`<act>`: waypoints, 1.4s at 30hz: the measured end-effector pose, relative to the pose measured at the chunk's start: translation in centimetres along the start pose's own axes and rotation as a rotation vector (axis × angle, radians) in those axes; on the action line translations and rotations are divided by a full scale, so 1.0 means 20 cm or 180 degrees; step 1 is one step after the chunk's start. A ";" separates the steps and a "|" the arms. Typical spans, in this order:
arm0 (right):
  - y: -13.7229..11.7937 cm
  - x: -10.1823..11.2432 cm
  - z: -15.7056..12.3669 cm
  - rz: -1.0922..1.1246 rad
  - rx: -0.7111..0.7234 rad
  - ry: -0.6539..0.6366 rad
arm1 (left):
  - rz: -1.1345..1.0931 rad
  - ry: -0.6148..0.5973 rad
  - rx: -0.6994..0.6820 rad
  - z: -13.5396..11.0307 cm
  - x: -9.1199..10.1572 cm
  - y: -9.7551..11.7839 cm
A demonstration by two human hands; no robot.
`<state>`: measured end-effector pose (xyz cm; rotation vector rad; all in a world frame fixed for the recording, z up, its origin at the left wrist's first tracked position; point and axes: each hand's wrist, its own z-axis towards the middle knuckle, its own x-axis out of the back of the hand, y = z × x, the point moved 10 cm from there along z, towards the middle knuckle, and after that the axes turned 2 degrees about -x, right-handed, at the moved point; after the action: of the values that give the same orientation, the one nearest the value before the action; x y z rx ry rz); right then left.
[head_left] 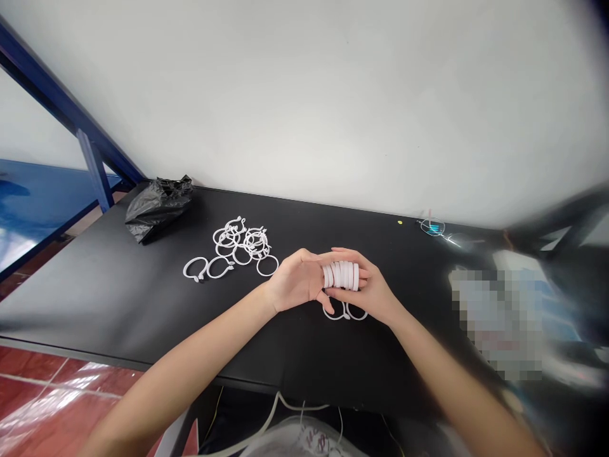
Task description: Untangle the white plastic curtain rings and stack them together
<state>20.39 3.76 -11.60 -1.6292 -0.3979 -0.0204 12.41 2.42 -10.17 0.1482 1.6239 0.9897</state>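
Observation:
Several white plastic rings [343, 275], resembling shower curtain rings, sit side by side in a row around the fingers of my left hand [297, 280]. That hand is turned palm up, its fingers passing through the rings and its thumb apart. From the other side, my right hand [378, 295] curls its fingers and thumb about the end of the row. Just below both hands, two loose rings [337, 318] lie on the black table [304, 346], partly hidden by my left thumb. A loose heap of white rings with knobbed ends [257, 241] lies to the left.
A crumpled black plastic bag [159, 206] rests at the back left. Toward the back right lies a small round wire item [432, 227] with blue in it. Blurred plastic packaging [561, 304] occupies the right side. A white wall [333, 114] rises behind the table.

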 end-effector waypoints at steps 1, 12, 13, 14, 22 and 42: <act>0.00 0.00 0.00 -0.0037 0.0013 0.0026 | -0.0011 -0.0010 0.0009 0.00 0.00 0.00; -0.05 -0.02 0.01 -0.0018 0.0092 -0.0234 | 0.0378 -0.0392 0.0083 -0.01 -0.08 -0.02; -0.04 -0.02 0.01 -0.0023 0.0092 -0.0242 | 0.0414 -0.0397 0.0087 -0.01 -0.08 -0.02; -0.04 -0.01 0.01 -0.0039 0.0086 -0.0225 | 0.0457 -0.0373 0.0092 -0.01 -0.08 -0.02; 0.03 0.04 0.02 0.0448 -0.0471 0.0154 | 0.1253 -0.0216 -0.0117 -0.03 -0.14 0.02; -0.01 -0.07 -0.03 0.1538 -0.0630 -0.0651 | 0.3104 -0.0282 -0.1177 -0.05 -0.29 0.05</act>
<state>19.15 2.84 -11.62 -1.8945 -0.1507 0.4872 12.95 -0.88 -5.24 0.7634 1.2275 1.9628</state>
